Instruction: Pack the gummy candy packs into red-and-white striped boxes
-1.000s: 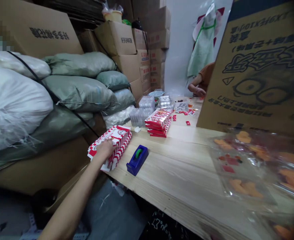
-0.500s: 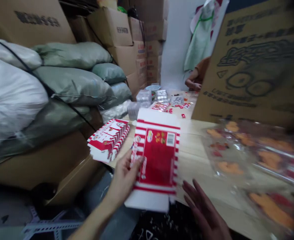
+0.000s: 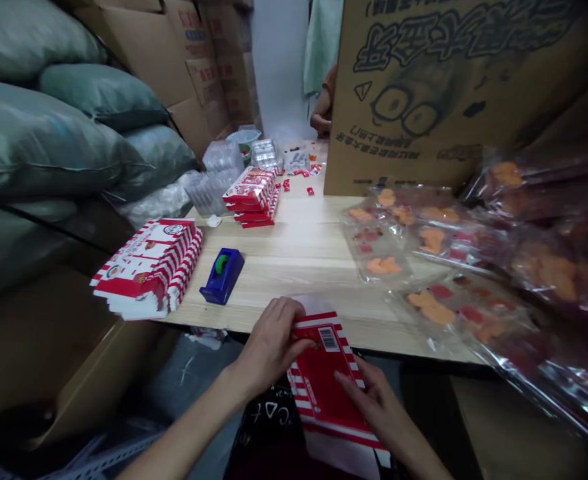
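Lowered since the earlier frame, the carton is now over the lap, its far end at the near edge of the worktop.
Right hand grips its right side, fingers curled round the edge, thumb on the red face; left hand has its fingers nearly closed on the far end. Beyond, a blue dispenser stands beside the stack of flat cartons, clear packets lie rightward, and striped boxes are piled farther back.

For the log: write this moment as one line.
left hand: holding striped carton | right hand: holding same carton | tape dispenser: on table
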Demonstrator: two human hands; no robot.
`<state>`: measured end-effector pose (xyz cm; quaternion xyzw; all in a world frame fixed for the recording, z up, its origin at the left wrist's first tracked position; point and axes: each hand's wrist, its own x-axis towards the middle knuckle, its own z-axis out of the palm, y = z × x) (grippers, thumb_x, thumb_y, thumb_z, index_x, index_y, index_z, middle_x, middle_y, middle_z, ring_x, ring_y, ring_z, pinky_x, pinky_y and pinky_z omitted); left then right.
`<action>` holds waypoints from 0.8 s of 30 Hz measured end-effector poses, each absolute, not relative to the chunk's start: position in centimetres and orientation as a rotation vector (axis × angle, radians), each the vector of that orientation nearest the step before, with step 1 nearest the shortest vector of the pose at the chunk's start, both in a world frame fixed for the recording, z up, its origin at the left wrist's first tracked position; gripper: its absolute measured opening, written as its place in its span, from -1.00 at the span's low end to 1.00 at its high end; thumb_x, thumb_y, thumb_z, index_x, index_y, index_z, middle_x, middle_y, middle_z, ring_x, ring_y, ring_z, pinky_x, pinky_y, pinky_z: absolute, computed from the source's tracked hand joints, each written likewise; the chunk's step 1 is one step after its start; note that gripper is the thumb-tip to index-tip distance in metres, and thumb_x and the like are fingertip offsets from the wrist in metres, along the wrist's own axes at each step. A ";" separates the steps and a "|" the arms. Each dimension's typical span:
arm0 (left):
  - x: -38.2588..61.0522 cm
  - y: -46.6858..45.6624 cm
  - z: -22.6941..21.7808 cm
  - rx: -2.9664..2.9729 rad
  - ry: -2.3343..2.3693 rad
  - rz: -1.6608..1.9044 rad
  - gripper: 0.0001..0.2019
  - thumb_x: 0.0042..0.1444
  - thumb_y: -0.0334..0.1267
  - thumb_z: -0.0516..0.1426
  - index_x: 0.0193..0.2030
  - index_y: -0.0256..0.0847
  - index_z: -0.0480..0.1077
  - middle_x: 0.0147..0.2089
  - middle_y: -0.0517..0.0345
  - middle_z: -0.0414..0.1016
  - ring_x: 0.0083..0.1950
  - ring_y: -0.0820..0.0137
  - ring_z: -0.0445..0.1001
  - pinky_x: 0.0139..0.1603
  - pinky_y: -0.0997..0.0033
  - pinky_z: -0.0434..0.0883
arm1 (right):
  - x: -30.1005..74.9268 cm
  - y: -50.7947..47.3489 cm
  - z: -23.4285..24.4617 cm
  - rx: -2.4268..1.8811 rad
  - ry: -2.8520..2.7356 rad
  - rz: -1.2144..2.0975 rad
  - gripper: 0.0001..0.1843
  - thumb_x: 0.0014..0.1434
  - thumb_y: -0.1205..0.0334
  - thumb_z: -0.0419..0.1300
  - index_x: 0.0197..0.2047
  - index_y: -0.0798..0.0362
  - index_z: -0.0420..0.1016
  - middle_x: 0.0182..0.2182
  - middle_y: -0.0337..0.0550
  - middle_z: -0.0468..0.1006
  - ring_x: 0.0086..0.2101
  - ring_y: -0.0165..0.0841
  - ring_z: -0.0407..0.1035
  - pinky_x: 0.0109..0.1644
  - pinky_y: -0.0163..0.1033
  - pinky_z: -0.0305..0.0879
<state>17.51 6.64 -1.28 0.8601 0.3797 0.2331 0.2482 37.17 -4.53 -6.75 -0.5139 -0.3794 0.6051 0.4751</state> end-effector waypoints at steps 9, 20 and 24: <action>18.0 9.1 -0.9 1.857 0.554 0.108 -0.88 0.18 -0.28 0.23 -0.20 -0.04 0.63 -0.28 0.11 0.65 -0.27 0.27 0.58 -0.22 0.28 0.50 | 37.9 -5.3 -8.4 -1.158 -0.885 1.698 -0.49 0.24 -0.13 0.33 0.17 -0.08 0.59 0.04 -0.06 0.69 0.10 -0.07 0.53 0.24 0.16 0.38; 18.6 11.0 -0.1 1.641 0.443 0.038 -0.86 0.15 -0.20 0.29 -0.17 -0.05 0.67 -0.21 0.03 0.70 -0.20 0.17 0.65 -0.12 0.16 0.59 | 38.7 -6.2 -8.9 -0.929 -0.585 1.962 -0.37 0.16 -0.21 0.36 0.24 -0.20 0.51 0.15 -0.08 0.63 0.13 -0.11 0.53 0.28 0.17 0.33; 18.9 10.5 -0.4 1.550 0.347 -0.133 -0.86 0.04 -0.17 0.38 -0.22 0.00 0.68 -0.30 0.11 0.71 -0.29 0.17 0.66 -0.24 0.20 0.62 | 37.7 -7.2 -9.7 -0.937 -0.510 2.018 -0.43 0.13 -0.19 0.36 0.14 -0.11 0.59 0.03 -0.06 0.70 0.05 -0.11 0.59 0.28 0.13 0.35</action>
